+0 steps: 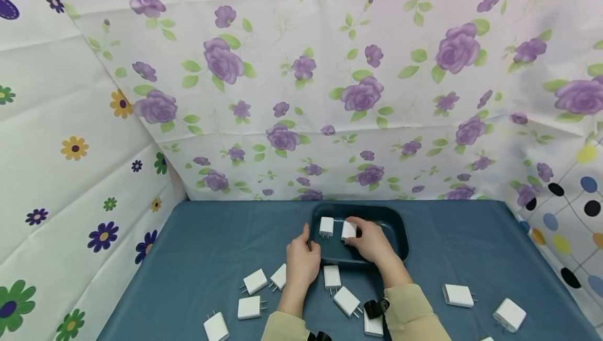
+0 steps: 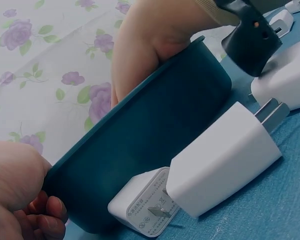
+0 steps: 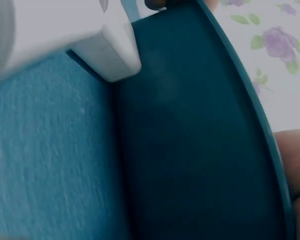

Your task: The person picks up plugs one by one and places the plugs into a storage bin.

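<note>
A dark teal tray [image 1: 332, 251] stands near the back of the blue cloth. My left hand [image 1: 302, 262] grips its left front corner, also visible in the left wrist view [image 2: 15, 185], with fingers curled at the wall [image 2: 135, 145]. Inside the tray, my right hand [image 1: 372, 241] pinches a white charger [image 1: 348, 230] between thumb and fingers. Left of it in the tray sits another white charger [image 1: 326, 226]. The right wrist view shows the tray's outer wall [image 3: 190, 125] and part of my right hand [image 3: 296, 170]; the held charger is hidden there.
Close in front of the tray lie chargers [image 1: 332, 277], [image 1: 347, 300]; one [image 1: 373, 325] is partly under the right wrist strap. Several others, such as one charger [image 1: 255, 281], lie to the left. More chargers [image 1: 458, 295] lie right. A flowered sheet [image 1: 282, 95] hangs behind.
</note>
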The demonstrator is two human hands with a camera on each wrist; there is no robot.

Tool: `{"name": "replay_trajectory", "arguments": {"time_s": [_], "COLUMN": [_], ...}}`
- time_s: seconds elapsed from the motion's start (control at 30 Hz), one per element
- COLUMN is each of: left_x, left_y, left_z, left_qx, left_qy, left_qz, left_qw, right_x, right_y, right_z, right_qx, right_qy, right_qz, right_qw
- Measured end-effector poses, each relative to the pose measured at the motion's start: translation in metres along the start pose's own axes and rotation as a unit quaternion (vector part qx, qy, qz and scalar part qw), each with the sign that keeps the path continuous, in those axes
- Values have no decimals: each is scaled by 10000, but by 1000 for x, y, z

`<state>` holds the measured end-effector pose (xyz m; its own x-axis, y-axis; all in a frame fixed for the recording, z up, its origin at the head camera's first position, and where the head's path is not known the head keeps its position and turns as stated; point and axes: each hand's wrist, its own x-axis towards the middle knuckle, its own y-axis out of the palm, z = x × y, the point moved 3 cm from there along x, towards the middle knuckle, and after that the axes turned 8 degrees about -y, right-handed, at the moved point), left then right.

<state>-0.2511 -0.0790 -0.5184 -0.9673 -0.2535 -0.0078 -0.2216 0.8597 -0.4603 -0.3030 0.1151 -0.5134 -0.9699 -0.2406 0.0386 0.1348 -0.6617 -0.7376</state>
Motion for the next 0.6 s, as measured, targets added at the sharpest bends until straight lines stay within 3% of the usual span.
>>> {"name": "replay_trajectory", "arguments": {"time_s": [0.43, 0.6], "left_x": [3, 2], "left_y": [0, 1], "left_z": [3, 2], "left_qx": [-16, -6], "left_qy": [18, 57], "left_qz": [-71, 0], "left_qw": [10000, 10000], "right_x": [5, 5], "right_y": [10, 12], "right_z": [4, 6], "right_qx": [-137, -493], "right_qy": [130, 72], "right_qz": [411, 450], "right_qw": [9990, 9977]}}
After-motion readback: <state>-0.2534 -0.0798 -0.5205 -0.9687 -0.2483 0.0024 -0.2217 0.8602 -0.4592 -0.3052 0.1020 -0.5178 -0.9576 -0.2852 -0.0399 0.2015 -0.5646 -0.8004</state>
